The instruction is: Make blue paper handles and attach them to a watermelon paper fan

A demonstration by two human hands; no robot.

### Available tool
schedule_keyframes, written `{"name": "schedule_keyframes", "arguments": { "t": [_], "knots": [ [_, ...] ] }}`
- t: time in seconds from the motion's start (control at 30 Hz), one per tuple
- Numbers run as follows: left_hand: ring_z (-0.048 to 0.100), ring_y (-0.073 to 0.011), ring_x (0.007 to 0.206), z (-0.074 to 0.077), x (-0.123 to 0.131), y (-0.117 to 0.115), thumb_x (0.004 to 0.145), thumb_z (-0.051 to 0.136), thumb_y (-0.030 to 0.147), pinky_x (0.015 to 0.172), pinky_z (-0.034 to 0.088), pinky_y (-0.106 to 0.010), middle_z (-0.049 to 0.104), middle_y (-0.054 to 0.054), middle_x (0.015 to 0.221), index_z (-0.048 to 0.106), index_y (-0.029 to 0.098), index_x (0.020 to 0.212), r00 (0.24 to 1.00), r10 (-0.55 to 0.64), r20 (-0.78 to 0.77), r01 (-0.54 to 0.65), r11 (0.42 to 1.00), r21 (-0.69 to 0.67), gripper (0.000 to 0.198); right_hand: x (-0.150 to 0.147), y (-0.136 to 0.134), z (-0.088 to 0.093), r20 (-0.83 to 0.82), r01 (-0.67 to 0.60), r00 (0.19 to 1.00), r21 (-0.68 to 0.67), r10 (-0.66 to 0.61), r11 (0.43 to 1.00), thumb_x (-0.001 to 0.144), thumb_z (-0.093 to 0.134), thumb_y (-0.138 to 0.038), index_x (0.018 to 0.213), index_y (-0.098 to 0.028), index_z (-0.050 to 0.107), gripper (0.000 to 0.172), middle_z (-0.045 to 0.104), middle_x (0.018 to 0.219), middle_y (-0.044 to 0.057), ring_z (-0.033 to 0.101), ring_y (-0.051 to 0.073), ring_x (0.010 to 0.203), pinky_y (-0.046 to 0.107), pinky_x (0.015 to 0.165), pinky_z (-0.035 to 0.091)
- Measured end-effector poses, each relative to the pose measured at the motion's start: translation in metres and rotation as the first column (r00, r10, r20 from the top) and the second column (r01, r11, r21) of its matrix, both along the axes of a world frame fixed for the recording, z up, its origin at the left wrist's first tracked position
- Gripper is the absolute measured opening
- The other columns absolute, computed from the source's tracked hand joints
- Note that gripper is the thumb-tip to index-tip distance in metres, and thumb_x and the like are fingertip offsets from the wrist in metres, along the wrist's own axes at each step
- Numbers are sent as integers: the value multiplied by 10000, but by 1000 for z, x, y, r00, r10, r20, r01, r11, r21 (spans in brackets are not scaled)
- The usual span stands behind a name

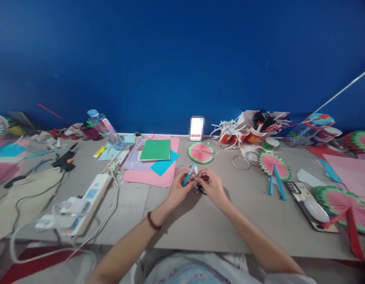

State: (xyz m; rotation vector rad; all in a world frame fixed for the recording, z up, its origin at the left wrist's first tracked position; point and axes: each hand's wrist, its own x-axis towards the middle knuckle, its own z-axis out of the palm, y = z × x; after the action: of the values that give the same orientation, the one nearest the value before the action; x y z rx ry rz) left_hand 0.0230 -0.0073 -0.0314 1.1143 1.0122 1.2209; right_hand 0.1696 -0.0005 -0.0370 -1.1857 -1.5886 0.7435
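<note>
Near the middle of the grey table, my left hand [178,191] is closed on a folded blue paper strip [188,176], which points up and away. My right hand [214,187] meets it from the other side, thumb and fingertips pinched together. What that pinch holds is too small to make out. Something whitish and clear [195,170] shows between the hands, and a black ring-like thing [203,191] lies partly hidden under my right fingers. Just beyond them rests a round pink fan [201,152] with a green edge, folded like a watermelon slice.
To the left are a green paper stack [155,150], pink sheets [149,178], a water bottle [107,128], and a white power strip [92,201] with cables. Rightward lie a fan with blue handles [274,166], a phone [297,195] under a white mouse [316,210], and red cups [255,136].
</note>
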Motion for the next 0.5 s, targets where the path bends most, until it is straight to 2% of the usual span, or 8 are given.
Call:
{"name": "schedule_keyframes", "arguments": {
  "t": [0.13,0.23,0.3,0.4,0.5],
  "knots": [
    [586,-143,720,1,0,-1,663,753,291,685,465,-297,650,-26,840,647,223,938,1000,-7,-9,7,1000,16,302,0,-3,4,23,-5,1000,44,4,999,807,610,-321,956,-216,647,186,685,925,59,649,187,808,318,737,530],
    [594,-147,725,-1,1,-1,690,733,303,702,468,-307,657,-29,846,649,227,979,1000,-15,-17,16,1000,21,310,-1,-5,7,73,3,997,131,-13,991,825,599,-320,862,-224,680,131,691,912,63,645,199,837,323,741,529],
    [603,-155,753,-3,1,-1,703,723,309,715,472,-310,662,-33,868,649,226,968,1000,-13,-15,13,1000,28,287,-1,-6,8,93,53,993,166,-69,985,817,613,-321,835,-217,688,130,673,889,71,630,203,839,307,688,526],
    [614,-169,824,-6,2,0,728,702,317,755,473,-315,665,-40,932,640,224,944,1000,-14,-17,15,999,49,243,-2,-7,8,114,111,985,173,-132,979,804,619,-283,829,-201,691,111,629,864,77,605,200,832,276,609,504],
    [612,-164,856,-7,2,-1,762,667,315,770,472,-306,651,-46,1013,612,234,998,998,-40,-46,44,995,84,256,-2,-6,8,109,101,987,172,-121,980,794,587,-209,803,-199,676,89,613,856,65,594,183,801,269,613,498]
  ]
}}
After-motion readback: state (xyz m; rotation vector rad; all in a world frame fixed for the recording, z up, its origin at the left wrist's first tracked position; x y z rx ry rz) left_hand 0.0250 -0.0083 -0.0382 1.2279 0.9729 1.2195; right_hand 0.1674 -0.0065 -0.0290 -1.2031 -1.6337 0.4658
